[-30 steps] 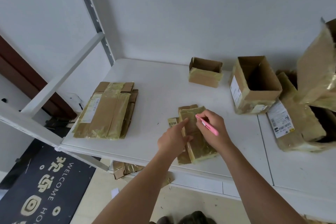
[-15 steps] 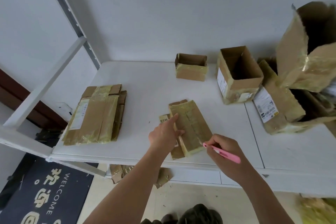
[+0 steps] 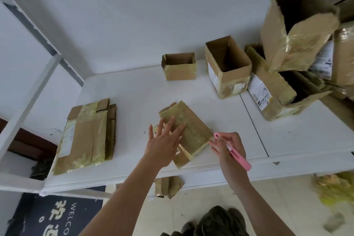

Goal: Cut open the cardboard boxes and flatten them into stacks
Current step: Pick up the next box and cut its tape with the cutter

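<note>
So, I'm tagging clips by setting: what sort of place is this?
Probably a home entryway or storeroom used for breaking down parcels: a white table holds opened shipping boxes with labels, a flattened stack lies at the left, and a welcome mat lies on the floor.

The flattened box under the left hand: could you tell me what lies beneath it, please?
A second flattened piece pokes out beneath the taped flattened box, on the white table. The left hand covers its left part.
</note>
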Demonstrator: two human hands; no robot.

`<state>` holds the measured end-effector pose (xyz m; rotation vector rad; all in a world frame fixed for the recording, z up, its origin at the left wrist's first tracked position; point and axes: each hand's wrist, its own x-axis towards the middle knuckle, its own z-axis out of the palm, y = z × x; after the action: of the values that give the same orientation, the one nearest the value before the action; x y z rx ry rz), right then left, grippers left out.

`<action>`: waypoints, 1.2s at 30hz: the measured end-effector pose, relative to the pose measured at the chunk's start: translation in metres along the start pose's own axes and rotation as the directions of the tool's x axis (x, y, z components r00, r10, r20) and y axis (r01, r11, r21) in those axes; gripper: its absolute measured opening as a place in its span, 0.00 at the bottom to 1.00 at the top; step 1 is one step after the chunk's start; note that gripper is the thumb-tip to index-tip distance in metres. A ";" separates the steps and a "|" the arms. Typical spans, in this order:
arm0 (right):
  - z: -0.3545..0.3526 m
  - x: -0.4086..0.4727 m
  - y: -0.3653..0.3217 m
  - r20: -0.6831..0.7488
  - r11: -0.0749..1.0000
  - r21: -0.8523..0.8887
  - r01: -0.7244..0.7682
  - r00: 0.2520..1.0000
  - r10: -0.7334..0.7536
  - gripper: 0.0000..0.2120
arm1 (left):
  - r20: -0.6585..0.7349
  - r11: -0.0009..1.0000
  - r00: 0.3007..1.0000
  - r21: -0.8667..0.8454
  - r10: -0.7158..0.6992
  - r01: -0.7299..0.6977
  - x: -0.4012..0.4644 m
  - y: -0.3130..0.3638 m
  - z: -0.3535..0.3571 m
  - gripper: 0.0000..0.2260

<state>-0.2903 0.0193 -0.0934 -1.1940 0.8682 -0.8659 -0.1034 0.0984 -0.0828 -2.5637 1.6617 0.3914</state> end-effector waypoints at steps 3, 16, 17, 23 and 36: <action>0.001 0.022 -0.006 -0.003 0.999 0.043 0.022 1.000 -0.022 0.03 | -0.079 0.998 0.996 0.047 -0.043 0.047 -0.003 0.010 0.001 0.25; 0.009 0.019 0.020 -0.145 0.997 0.077 0.000 0.989 0.011 0.05 | 0.090 0.929 0.996 -0.366 -0.029 0.060 0.022 0.013 0.000 0.29; 0.011 0.019 0.022 -0.152 0.997 0.077 0.003 0.988 0.009 0.04 | 0.107 0.923 0.994 -0.379 -0.030 0.068 0.022 0.013 -0.001 0.29; 0.013 0.021 0.024 -0.185 0.998 0.052 0.021 0.983 -0.011 0.04 | 0.099 0.901 0.994 -0.427 -0.034 0.073 0.023 0.013 -0.002 0.27; 0.012 0.015 0.013 -0.105 0.982 -0.172 0.082 0.989 -0.101 0.05 | 0.077 0.896 0.995 -0.437 -0.055 0.083 0.025 0.012 0.002 0.28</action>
<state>-0.2717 0.0125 -0.1055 -1.3491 0.9998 -0.9574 -0.1049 0.0713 -0.0894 -2.8664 1.6052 0.9323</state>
